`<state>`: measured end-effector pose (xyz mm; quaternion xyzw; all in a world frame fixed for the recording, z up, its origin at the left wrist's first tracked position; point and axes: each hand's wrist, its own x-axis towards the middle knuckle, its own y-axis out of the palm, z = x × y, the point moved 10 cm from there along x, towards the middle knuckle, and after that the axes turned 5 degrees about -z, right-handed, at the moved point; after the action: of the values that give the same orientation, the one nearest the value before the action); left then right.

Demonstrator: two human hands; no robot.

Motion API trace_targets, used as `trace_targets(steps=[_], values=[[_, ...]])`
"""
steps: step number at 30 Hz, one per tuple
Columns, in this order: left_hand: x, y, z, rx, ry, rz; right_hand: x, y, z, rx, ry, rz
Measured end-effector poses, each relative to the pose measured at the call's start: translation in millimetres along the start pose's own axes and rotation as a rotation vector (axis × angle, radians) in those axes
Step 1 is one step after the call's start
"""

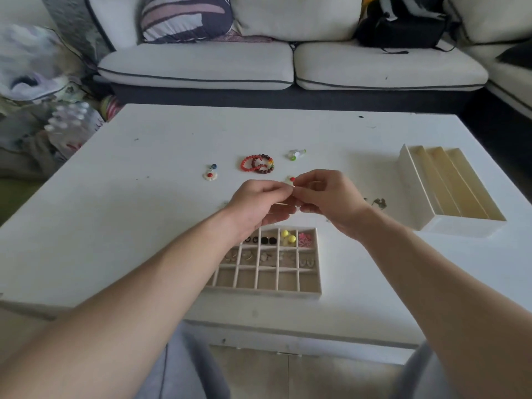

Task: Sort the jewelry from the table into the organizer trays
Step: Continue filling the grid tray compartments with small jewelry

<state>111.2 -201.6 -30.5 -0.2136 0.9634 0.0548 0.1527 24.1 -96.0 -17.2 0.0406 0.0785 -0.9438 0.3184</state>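
Both hands meet over the table centre, just far of the grid tray. Left hand and right hand have fingers curled, thumb and forefinger tips touching, both pinching one small earring; only its red bead and a bit of pale flower show above the fingertips, rest hidden

Grid tray sits near centre, partly under the left wrist: far row holds dark studs, yellow balls and a pink piece; middle row holds pale, silvery pieces, too blurred to name

Slot tray at right, long compartments, well apart from the hands

Loose on the table far of the hands: bracelets, red and dark beads, overlapping; flower earring to their left; clear piece with a green bit to their right. Small dark bits lie right of the right hand

Sofa beyond the table, cushion and black bag on it
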Motion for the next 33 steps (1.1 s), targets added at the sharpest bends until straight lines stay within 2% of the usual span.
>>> trace_targets(steps=[5, 9, 11, 14, 21, 26, 29, 33], values=[[-17.6, -27.7, -1.0, -0.016, 0.008, -0.086, -16.8, 26.1, 5.4, 0.012, -0.027, 0.075], [-31.7, -45.0, -5.0, 0.25, 0.099, -0.13, -25.5, 44.9, 3.0, -0.075, -0.041, 0.081], [-37.4, -53.2, -6.0, 0.311, 0.124, -0.16, -28.7, 54.6, -0.5, -0.048, -0.002, 0.082], [-44.7, -62.8, -7.8, 0.287, 0.139, -0.199, -34.7, 69.0, -5.0, 0.039, 0.081, 0.11], [-54.0, -75.0, -3.2, 0.264, 0.109, -0.183, -39.4, 82.9, -2.7, -0.003, 0.068, 0.112], [-51.0, -73.6, -8.0, 0.516, 0.241, -0.185, -42.2, 89.4, -12.6, 0.049, 0.182, 0.183], [-50.9, -76.7, -5.4, 0.446, 0.204, -0.19, -40.5, 87.8, -13.9, 0.081, 0.187, 0.161], [-52.8, -76.6, 9.3, 0.155, 0.031, -0.109, -38.5, 86.8, -15.0, 0.09, 0.187, 0.127]])
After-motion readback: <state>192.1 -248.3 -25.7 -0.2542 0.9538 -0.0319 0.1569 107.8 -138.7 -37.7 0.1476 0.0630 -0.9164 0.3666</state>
